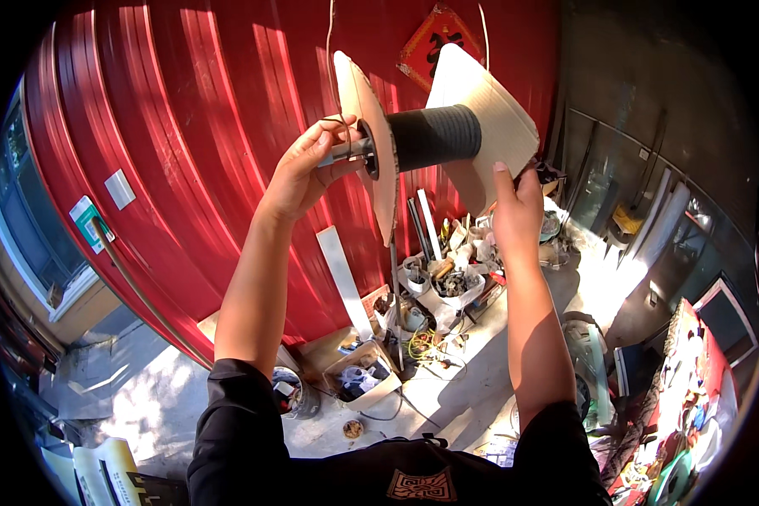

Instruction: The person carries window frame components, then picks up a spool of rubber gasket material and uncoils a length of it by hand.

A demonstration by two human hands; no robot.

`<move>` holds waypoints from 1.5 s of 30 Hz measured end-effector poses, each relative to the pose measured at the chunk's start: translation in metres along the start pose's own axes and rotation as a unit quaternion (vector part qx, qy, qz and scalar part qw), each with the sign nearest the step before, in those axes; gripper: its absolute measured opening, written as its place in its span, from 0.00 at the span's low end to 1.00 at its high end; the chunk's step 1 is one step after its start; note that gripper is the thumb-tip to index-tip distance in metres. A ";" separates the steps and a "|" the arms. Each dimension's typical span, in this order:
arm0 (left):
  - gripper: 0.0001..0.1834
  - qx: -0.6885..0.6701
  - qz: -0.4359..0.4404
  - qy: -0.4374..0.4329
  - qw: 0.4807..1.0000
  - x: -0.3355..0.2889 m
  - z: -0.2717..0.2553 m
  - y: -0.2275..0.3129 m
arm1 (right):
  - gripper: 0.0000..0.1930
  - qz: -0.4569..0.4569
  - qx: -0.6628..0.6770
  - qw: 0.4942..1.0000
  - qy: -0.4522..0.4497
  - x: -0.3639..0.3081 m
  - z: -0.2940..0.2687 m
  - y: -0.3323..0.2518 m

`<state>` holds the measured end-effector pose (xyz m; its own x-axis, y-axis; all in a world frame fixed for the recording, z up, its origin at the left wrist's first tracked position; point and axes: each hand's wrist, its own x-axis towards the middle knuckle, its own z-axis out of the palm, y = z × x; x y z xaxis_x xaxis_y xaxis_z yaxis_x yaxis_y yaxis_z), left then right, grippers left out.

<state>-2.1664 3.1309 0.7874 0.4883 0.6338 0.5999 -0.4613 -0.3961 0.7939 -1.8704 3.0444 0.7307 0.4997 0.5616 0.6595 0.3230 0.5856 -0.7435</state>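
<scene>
Up in front of me is a reel with a black ribbed roll (437, 137) between two cardboard flanges. A grey metal rod (347, 152) sticks out of the hub at the left flange (364, 94). My left hand (302, 169) has its fingers closed around that rod, beside a thin hanging wire (331, 59) that reaches it. At the right flange (487, 118), my right hand (517, 211) pinches the lower edge, thumb in front; its other fingers are partly hidden. A second wire (485, 34) comes down behind the right flange, where its lower end is hidden.
A red corrugated metal wall (211, 169) stands behind the reel. Tubs of hardware (457, 287), a cardboard box (364, 375) and a bucket (295, 396) crowd the floor below. Glass panes (599, 185) lean at the right, and a cluttered red-topped surface (691, 396) stands nearer.
</scene>
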 end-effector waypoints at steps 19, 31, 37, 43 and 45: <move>0.60 0.059 0.006 -0.101 0.993 0.004 -0.008 -0.002 | 0.23 -0.366 -0.144 0.913 0.105 -0.055 -0.017 -0.054; 0.47 0.056 0.037 -0.114 0.991 0.007 0.005 0.011 | 0.27 -0.116 0.065 0.977 -0.168 -0.050 0.030 -0.053; 0.44 0.006 0.019 -0.146 0.989 0.003 0.005 0.014 | 0.15 -0.049 0.084 0.974 -0.205 -0.034 0.046 -0.031; 0.39 -0.032 0.026 -0.136 0.990 0.000 -0.004 0.023 | 0.16 -0.076 0.086 0.948 -0.297 -0.019 0.050 -0.045; 0.35 -0.066 0.028 -0.140 0.988 -0.001 -0.010 0.028 | 0.19 -0.040 0.144 0.900 -0.410 -0.012 0.052 -0.050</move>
<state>-2.1874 3.1261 0.8076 0.6365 0.3973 0.6611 -0.5772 -0.3232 0.7499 -1.9342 3.0382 0.7659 -0.3152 0.6842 0.6577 0.0519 0.7044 -0.7079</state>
